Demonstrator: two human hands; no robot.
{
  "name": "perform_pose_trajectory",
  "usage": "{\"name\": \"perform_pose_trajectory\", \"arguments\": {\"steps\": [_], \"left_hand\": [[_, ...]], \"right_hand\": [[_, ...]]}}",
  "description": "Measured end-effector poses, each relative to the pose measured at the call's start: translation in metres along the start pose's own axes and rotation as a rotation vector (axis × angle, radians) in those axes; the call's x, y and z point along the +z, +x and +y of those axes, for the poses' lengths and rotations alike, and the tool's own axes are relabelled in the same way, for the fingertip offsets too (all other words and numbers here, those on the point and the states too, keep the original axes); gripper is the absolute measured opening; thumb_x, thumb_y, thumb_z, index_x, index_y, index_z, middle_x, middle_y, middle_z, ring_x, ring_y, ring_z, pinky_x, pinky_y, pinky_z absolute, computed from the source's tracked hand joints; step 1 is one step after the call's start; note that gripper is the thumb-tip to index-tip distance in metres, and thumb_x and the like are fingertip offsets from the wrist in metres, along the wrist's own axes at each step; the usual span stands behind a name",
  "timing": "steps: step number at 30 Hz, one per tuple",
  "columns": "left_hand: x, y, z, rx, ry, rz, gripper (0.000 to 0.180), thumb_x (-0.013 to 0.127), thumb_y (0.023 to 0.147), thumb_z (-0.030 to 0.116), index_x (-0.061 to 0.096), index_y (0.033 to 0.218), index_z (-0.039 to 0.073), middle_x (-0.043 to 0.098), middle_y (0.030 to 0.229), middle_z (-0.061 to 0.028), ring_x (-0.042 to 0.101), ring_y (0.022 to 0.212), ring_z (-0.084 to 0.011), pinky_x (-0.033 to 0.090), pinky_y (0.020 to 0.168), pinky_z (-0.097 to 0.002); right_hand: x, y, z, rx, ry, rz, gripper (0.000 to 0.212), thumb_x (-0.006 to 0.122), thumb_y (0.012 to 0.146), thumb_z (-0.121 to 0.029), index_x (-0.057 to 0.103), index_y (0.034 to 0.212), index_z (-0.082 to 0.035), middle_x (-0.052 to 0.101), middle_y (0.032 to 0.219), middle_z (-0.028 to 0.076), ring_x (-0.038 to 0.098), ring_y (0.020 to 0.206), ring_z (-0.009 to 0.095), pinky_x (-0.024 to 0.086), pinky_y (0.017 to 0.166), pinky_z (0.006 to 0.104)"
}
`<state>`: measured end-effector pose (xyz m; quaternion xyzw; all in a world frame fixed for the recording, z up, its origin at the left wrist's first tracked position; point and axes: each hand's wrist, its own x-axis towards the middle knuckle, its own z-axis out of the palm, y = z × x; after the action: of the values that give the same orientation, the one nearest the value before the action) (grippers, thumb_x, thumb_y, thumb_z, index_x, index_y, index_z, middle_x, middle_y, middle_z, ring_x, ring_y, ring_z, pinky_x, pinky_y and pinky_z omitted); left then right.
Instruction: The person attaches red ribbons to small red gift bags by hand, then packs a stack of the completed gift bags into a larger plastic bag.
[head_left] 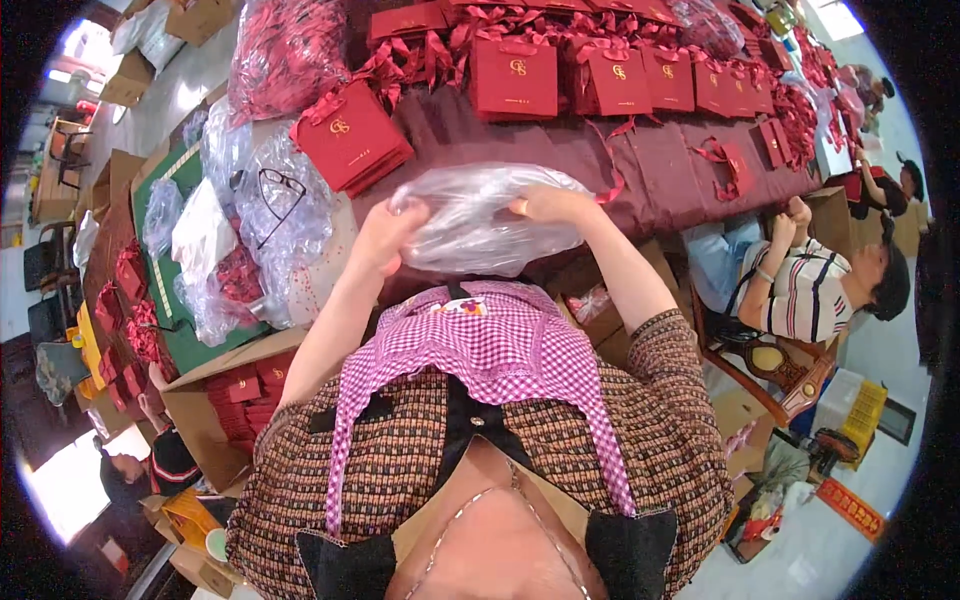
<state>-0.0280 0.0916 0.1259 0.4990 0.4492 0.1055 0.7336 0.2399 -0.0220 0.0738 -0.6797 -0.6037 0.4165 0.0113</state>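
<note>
Clear plastic bag (470,240), seemingly unfilled, stretches between your left hand (393,232) and right hand (556,204), fingers gripping it, at the table (450,130)'s near edge; the far-left sack (285,60) looks filled, far red gift bags (513,82) loose.

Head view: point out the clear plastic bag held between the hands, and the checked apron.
Clear plastic bag (475,232): head view, middle of its crumpled film.
Checked apron (478,345): head view, checked cloth at its front.
</note>
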Motion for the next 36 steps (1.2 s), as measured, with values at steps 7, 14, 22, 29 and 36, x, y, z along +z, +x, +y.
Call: {"name": "perform_pose_trajectory", "arguments": {"steps": [7, 14, 22, 29, 36], "left_hand": [[-0.003, 0.041, -0.022, 0.067, -0.401, 0.185, 0.004, 0.057, 0.079, 0.009, 0.054, 0.08, 0.008, 0.049, 0.064, 0.0005, 0.041, 0.047, -0.0093, 0.03, 0.04, -0.0253], [0.005, 0.039, -0.012, 0.074, -0.413, 0.125, 0.011, 0.054, 0.085, 0.011, 0.058, 0.092, 0.004, 0.056, 0.079, -0.0017, 0.053, 0.065, -0.0121, 0.04, 0.051, -0.0246], [0.028, 0.01, 0.02, 0.279, -0.431, -0.149, 0.026, 0.04, 0.094, 0.009, 0.054, 0.114, 0.003, 0.063, 0.099, -0.013, 0.062, 0.082, -0.0208, 0.054, 0.068, -0.0345], [0.001, 0.009, 0.025, 0.438, -0.469, 0.074, 0.015, 0.051, 0.093, 0.01, 0.06, 0.105, 0.007, 0.063, 0.097, -0.0028, 0.06, 0.081, -0.0102, 0.052, 0.061, -0.023], [-0.008, 0.009, 0.013, 0.486, 0.418, -0.109, 0.039, 0.07, 0.076, 0.014, 0.058, 0.11, 0.002, 0.061, 0.094, -0.0055, 0.056, 0.091, -0.0128, 0.045, 0.082, -0.0267]], "right_hand": [[-0.033, -0.052, -0.056, -0.296, 0.029, 0.065, 0.03, 0.045, 0.088, -0.021, 0.06, 0.103, 0.001, 0.061, 0.103, 0.021, 0.056, 0.101, 0.037, 0.043, 0.086, 0.0428], [-0.039, -0.043, -0.049, -0.321, 0.373, 0.24, 0.023, 0.05, 0.091, -0.013, 0.059, 0.11, -0.004, 0.065, 0.1, 0.012, 0.06, 0.097, 0.025, 0.046, 0.086, 0.0336], [0.018, 0.032, -0.028, -0.238, 0.208, 0.13, 0.027, 0.048, 0.087, -0.025, 0.061, 0.105, -0.01, 0.063, 0.101, 0.015, 0.06, 0.095, 0.032, 0.046, 0.083, 0.04], [0.008, 0.009, 0.033, -0.212, -0.042, 0.756, 0.03, 0.052, 0.08, -0.014, 0.061, 0.108, -0.007, 0.062, 0.11, 0.014, 0.056, 0.103, 0.033, 0.045, 0.089, 0.0394], [-0.061, -0.044, -0.02, 0.06, -0.014, 0.309, 0.04, 0.056, 0.081, -0.033, 0.06, 0.114, -0.012, 0.059, 0.115, 0.015, 0.057, 0.106, 0.028, 0.045, 0.091, 0.0382]]}}
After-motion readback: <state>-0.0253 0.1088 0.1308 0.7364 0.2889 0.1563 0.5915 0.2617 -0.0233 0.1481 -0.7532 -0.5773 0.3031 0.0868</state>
